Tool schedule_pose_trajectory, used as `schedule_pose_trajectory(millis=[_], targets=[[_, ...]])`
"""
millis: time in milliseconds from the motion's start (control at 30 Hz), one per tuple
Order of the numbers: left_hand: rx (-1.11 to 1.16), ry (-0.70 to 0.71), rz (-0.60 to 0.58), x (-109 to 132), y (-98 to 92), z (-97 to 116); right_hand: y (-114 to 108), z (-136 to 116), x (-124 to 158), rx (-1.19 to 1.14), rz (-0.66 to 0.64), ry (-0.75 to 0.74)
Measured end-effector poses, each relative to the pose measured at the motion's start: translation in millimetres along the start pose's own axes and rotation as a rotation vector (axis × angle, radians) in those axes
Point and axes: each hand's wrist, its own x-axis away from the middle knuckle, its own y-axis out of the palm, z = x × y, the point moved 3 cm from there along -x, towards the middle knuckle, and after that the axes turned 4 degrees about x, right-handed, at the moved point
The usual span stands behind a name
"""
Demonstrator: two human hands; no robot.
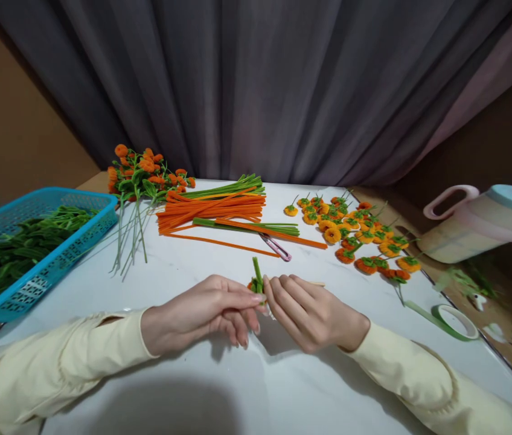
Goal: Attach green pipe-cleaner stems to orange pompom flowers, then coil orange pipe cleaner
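Observation:
My left hand (204, 307) and my right hand (313, 311) meet above the middle of the white tabletop. Between their fingertips is a small green pipe cleaner piece (257, 273), its end pointing up. A bit of orange flower (250, 286) shows behind my left fingertips, mostly hidden. Thumb and index finger of my left hand pinch this piece, the other fingers loosely curled. My right fingers are bent around its other side. A thin pale stick (317, 284) pokes out behind my right hand; whether I hold it cannot be made out.
Orange pipe cleaners (220, 208) and a pink cutter knife (278, 248) lie ahead. Finished flowers (147, 166) are at the back left, flower heads (367, 235) at right. A blue basket (70, 241) holds green leaves. Green tape (457, 322) and a tumbler (486, 226) are at right.

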Motion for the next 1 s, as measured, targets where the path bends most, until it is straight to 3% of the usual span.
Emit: schedule_pose_trajectory(millis=[133, 300, 600, 800, 1000], targets=[[0.177, -0.125, -0.1, -12.5, -3.1, -14.3, -0.3, 3.0, 1.4, -0.017, 0.03, 0.017], [0.34, 0.066, -0.188, -27.1, -11.4, -11.6, 0.6, 3.7, 1.6, -0.015, 0.025, 0.004], [-0.032, 0.358, -0.077, -19.8, -12.7, -1.9, 2.6, 9.1, 2.3, -0.172, -0.027, 0.009], [-0.13, 0.486, 0.012, -17.1, -11.4, -0.2, -4.8, 6.7, -5.4, -0.187, -0.077, 0.035], [-0.186, 0.582, 0.043, -12.4, -8.0, -1.8, -12.3, 8.4, -12.4, -0.327, -0.186, 0.228]])
